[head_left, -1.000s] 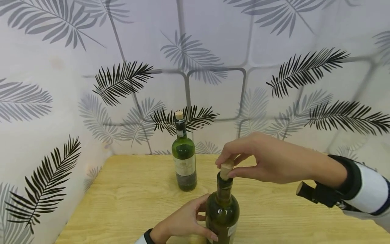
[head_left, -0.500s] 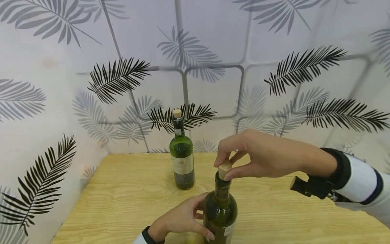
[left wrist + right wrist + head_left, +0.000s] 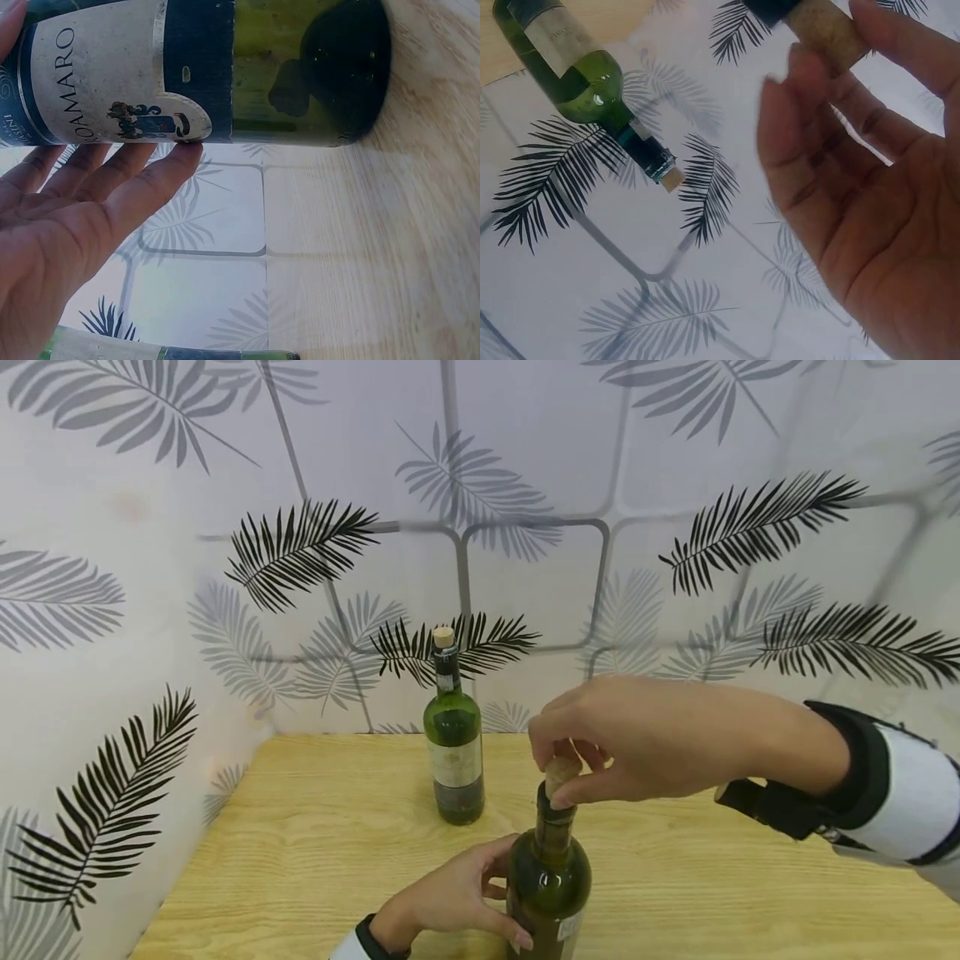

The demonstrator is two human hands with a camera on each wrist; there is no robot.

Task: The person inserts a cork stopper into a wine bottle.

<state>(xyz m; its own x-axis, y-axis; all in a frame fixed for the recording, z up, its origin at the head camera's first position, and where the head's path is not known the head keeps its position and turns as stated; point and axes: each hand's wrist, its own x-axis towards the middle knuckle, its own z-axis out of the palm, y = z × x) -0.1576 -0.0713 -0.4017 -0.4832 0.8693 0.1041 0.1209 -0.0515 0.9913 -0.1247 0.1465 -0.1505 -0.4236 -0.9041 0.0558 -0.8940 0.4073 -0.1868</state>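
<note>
In front of me a dark green wine bottle stands upright, its lower part out of the head view. My left hand grips its body from the left, thumb in front. In the left wrist view the wine bottle shows a white and dark blue label and its base on the wood. My right hand pinches a cork at the bottle's mouth between thumb and fingers. Much of that cork sticks out above the dark neck in the right wrist view.
A second green wine bottle, with a cork in its neck, stands farther back, left of the held one. The light wooden table meets a leaf-patterned wall covering at the back and left.
My right hand has rolled over slightly, its fingers shifting around the cork at the bottle's mouth. The left hand keeps its grip, and the second bottle stays where it was.
</note>
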